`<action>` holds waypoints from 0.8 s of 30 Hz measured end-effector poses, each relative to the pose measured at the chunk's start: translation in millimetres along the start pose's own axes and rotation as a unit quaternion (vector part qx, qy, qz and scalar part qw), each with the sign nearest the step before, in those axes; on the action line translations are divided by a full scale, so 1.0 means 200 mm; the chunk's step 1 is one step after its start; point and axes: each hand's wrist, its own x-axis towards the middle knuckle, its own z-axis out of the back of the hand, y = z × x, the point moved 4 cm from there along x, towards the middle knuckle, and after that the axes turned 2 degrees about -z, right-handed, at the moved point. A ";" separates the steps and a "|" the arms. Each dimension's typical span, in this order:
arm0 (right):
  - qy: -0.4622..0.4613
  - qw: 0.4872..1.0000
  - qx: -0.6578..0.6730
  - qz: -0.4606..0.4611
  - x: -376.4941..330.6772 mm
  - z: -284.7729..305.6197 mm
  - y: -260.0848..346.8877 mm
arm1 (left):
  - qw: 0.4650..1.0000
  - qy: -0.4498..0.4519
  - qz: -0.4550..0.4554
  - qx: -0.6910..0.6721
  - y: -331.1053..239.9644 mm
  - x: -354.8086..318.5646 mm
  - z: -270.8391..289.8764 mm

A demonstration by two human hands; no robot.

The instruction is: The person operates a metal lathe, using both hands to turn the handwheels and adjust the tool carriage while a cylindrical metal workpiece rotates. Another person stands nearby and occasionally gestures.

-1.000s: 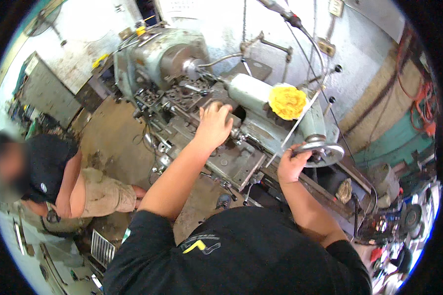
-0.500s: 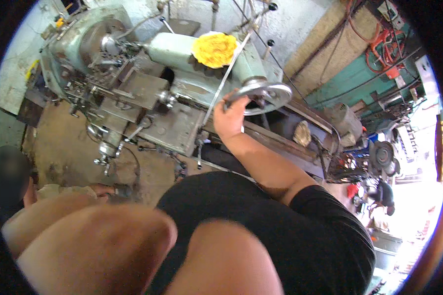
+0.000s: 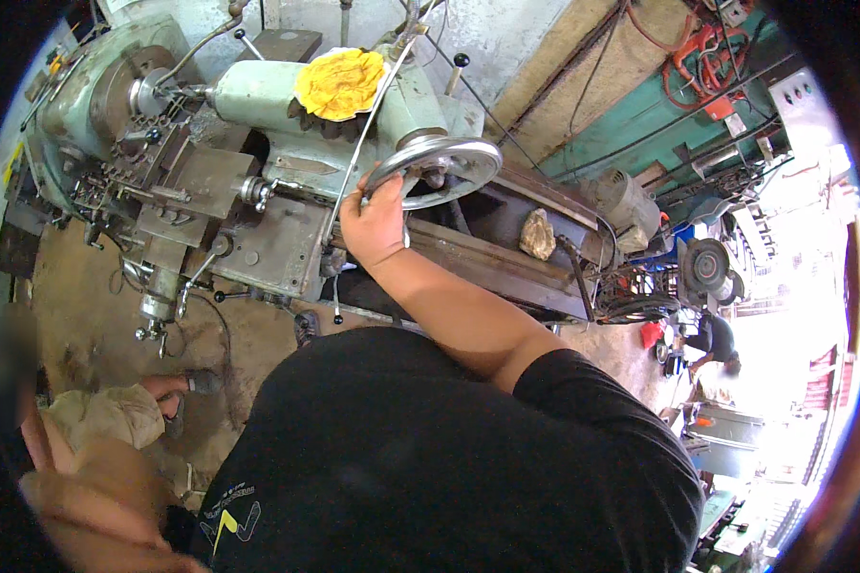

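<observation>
Head cam, only view: R hand (image 3: 375, 224) curled round the L side of the handwheel (image 3: 434, 177) rim. Wheel's on R end of the green tailstock (image 3: 248, 94). L hand (image 3: 86, 506): motion blur far lower L of wheel, prob. same person's; can't tell if it's spread or holding anything. Thin rod (image 3: 368, 119) slants just L of wheel, v. close to R hand; I'd watch for pinched knuckles if wheel's spun fast. Yellow cloth (image 3: 342, 84) upper L of wheel, atop tailstock; could drop if rod or vibration nudges it. Co-worker's shorts (image 3: 105, 413) lower L of wheel; bump risk if L arm swings unseen.
</observation>
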 end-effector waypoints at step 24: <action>-0.020 0.975 -0.186 0.121 -0.05 0.01 -0.21 | 0.344 0.345 0.803 -0.344 -0.65 -2.70 -2.28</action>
